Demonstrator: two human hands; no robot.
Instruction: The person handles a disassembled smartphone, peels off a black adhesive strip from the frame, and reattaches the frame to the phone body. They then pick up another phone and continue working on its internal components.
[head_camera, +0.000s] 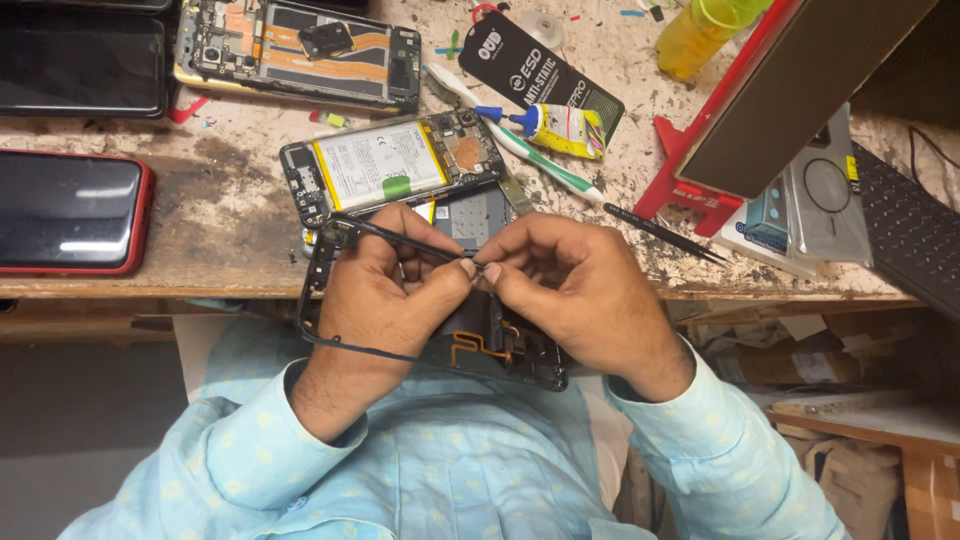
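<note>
Black plastic and orange flex show in the phone frame (480, 345) held at the bench edge, over the person's lap. The left hand (385, 290) grips the frame and a thin black strip (400, 238), fingers closed on them; the right hand (570, 285) pinches the strip's end, fingertips together. Just behind lies an opened phone with battery (390, 165). A red-cased phone (72, 212) sits far left, a toothbrush (520, 150), glue tube (555, 128) and tweezers (665, 235) to the right on the scarred wooden bench (220, 220).
</note>
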